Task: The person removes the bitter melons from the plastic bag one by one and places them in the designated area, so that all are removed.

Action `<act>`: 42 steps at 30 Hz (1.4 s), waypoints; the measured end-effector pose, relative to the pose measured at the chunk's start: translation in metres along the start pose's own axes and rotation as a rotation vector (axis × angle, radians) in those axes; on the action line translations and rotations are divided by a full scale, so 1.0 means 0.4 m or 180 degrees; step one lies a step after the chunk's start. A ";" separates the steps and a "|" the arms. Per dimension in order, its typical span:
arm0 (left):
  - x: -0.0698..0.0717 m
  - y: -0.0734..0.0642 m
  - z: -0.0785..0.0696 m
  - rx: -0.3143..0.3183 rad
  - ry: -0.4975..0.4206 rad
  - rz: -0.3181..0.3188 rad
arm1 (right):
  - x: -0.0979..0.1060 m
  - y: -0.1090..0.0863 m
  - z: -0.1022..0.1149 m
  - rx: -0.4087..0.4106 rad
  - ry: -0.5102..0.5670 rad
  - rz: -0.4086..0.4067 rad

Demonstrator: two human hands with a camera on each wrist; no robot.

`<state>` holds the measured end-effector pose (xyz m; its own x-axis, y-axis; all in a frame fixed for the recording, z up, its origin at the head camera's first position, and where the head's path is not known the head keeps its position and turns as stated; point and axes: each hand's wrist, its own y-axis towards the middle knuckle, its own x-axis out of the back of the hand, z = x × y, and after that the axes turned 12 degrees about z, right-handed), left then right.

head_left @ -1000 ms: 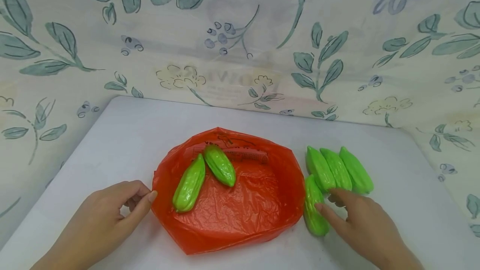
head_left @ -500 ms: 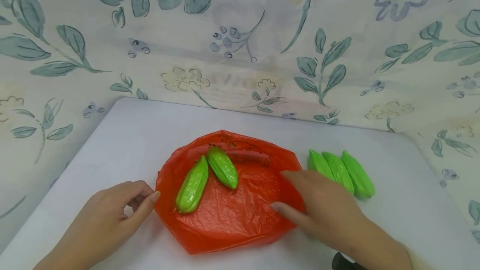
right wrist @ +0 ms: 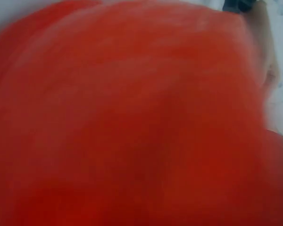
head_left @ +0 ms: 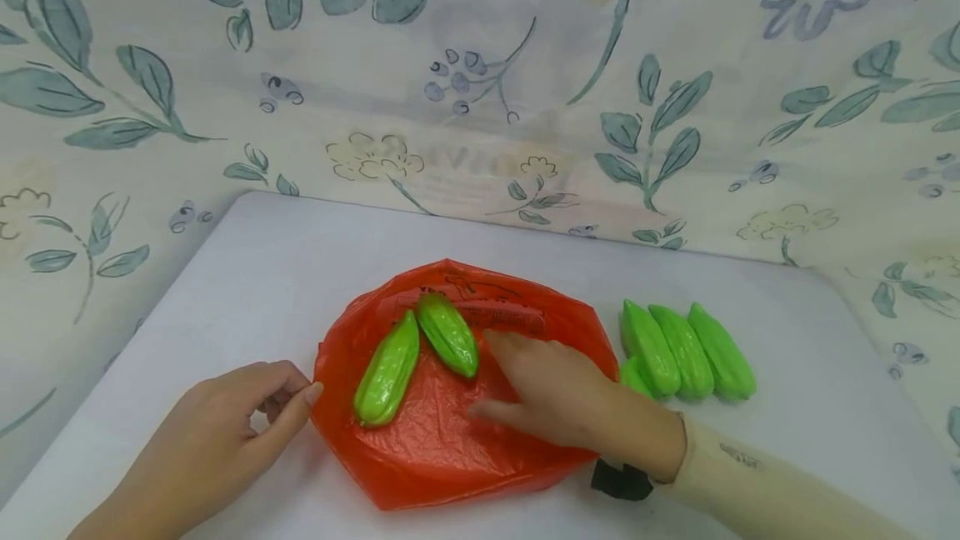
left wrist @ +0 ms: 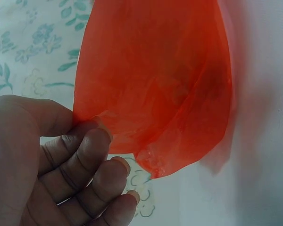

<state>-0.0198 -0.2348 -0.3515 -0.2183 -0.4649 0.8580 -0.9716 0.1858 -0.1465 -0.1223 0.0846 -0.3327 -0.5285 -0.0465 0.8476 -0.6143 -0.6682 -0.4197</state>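
Tbl edge point(head_left: 465, 224) behind bag point(head_left: 442, 469) — L fingers point(head_left: 287, 372) pinch rim point(head_left: 323, 363).

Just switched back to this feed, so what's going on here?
A person's left hand pinches the edge of an open red plastic bag on a white tabletop. Their right hand reaches over the bag's opening, thumb and forefinger apart; I can't see anything held, though its underside is hidden. Two glossy green, ridged, elongated pods lie in the bag. To its right, three matching green pods lie in a row, with a fourth pod partly hidden.
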 end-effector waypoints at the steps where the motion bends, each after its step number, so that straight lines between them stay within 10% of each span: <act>1: -0.001 0.000 -0.001 -0.0002 -0.0002 0.0000 | -0.004 0.011 -0.001 0.0007 0.0019 0.0057; 15: -0.001 0.002 -0.002 -0.0025 0.0047 0.0022 | -0.015 0.087 -0.001 0.0022 -0.0166 -0.0158; 42: 0.003 -0.006 0.004 -0.0033 0.0043 -0.0044 | -0.013 0.070 -0.008 -0.0198 0.0019 -0.0144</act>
<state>-0.0180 -0.2370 -0.3510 -0.2035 -0.4557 0.8666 -0.9735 0.1883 -0.1296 -0.1387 0.0685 -0.3501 -0.5027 -0.0128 0.8643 -0.6728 -0.6220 -0.4005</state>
